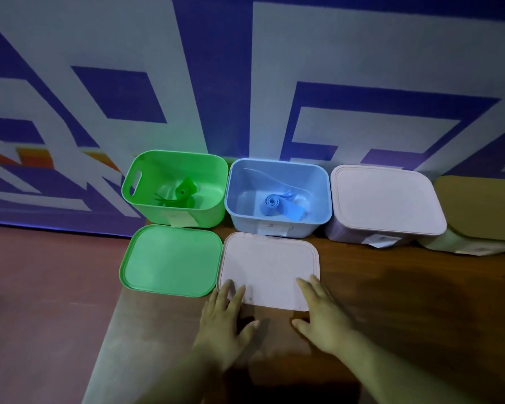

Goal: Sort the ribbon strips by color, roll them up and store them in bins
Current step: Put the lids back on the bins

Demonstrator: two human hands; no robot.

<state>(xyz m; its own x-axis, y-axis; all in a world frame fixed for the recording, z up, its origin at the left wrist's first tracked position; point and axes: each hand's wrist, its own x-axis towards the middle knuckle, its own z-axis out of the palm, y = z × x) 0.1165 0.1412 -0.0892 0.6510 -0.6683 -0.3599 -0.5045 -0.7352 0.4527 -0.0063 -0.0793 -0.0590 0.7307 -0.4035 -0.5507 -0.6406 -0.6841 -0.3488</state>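
A green bin stands open at the back with rolled green ribbon inside. Beside it on the right, a blue bin holds a rolled blue ribbon. The green lid lies flat in front of the green bin. A pale pink lid lies in front of the blue bin. My left hand rests with straight fingers on that lid's near left corner. My right hand touches its near right corner, fingers also straight.
A third bin with a pale lid on it stands to the right of the blue bin, and a tan-lidded container sits beyond it. The brown table ends at a left edge near the green lid. A blue-and-white patterned wall rises behind.
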